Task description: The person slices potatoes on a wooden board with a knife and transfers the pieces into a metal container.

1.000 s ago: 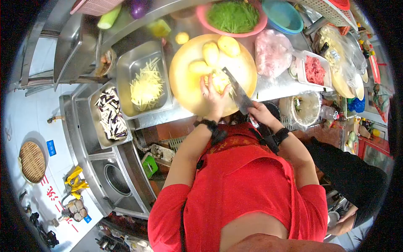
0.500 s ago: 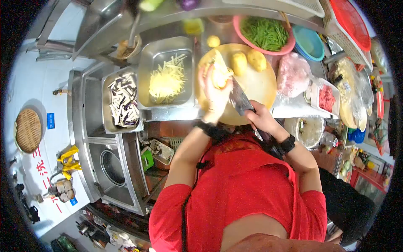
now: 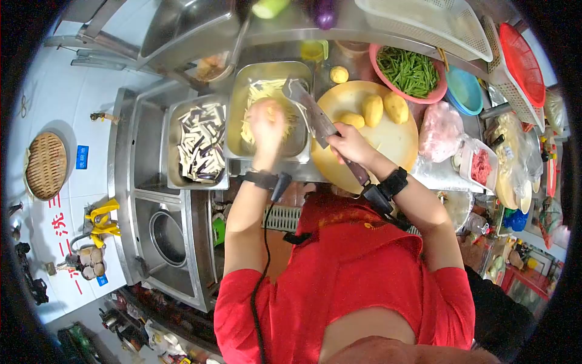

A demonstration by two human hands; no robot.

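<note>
My left hand (image 3: 267,121) is over the metal tray (image 3: 298,148), right at the pale potato strips (image 3: 267,89) lying in it. Motion smears its fingers, so I cannot tell what they hold. In my right hand (image 3: 353,145) is the handle of a cleaver (image 3: 316,116), its wide blade tilted up towards the tray's right rim. Below and right of the blade lies a round cutting board (image 3: 391,138). Several peeled potatoes (image 3: 373,110) rest on its far side, and a smaller one (image 3: 339,74) sits just behind the board.
Left of the tray stands a second metal pan with eggplant strips (image 3: 203,142), beside a sink (image 3: 167,238). Behind the board are a pink bowl of green vegetables (image 3: 407,70) and a blue bowl (image 3: 465,94). Bagged meat (image 3: 441,130) and a box of minced meat (image 3: 481,167) lie right.
My left hand has gone left from the board to the tray, leaving behind the strips it held against the blade. My right hand has raised the cleaver up and left. The view has shifted.
</note>
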